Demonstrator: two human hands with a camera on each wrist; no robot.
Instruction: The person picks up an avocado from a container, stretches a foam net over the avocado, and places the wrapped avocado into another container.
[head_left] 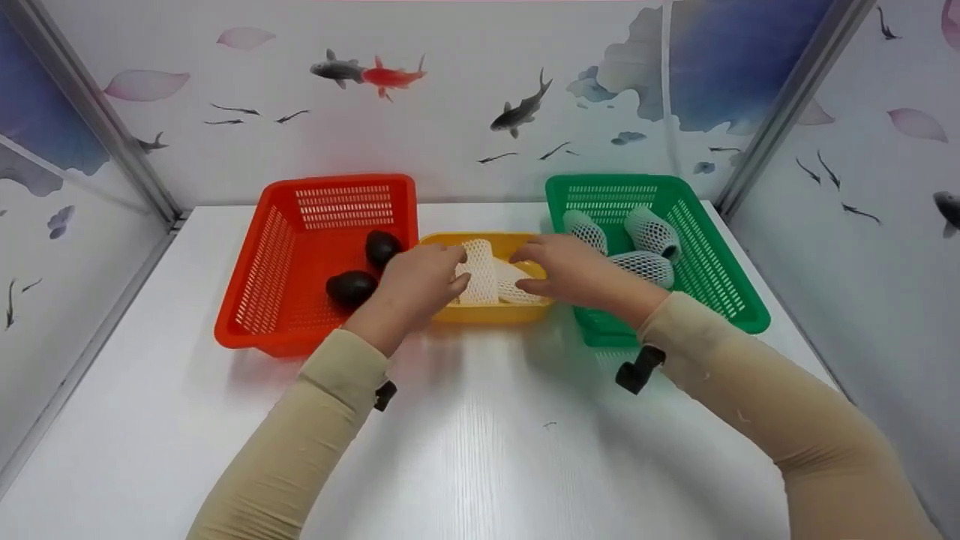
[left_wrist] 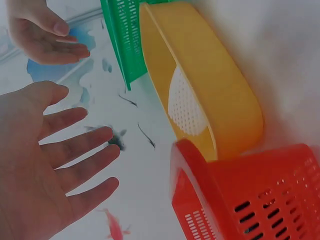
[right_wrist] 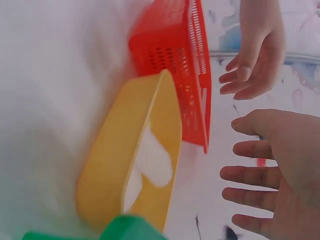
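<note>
My left hand (head_left: 420,281) hovers over the left side of a yellow bin (head_left: 487,313), fingers spread, holding nothing. Facing it across the bin, my right hand (head_left: 574,270) is likewise spread and bare. Below and between them lie white foam net sleeves (head_left: 478,274) inside the bin, one upright in the view and another slanted beside it. In the left wrist view the left palm (left_wrist: 55,160) shows straight, separated fingers. The right wrist view gives the same for the right hand (right_wrist: 280,170), well apart from the sleeves.
At left, a red basket (head_left: 251,270) holds two dark oval fruits like avocados (head_left: 352,289). A green basket (head_left: 720,262) at right holds three net sleeves (head_left: 649,232), one with a dark end showing. White patterned panels surround the white table (head_left: 480,450).
</note>
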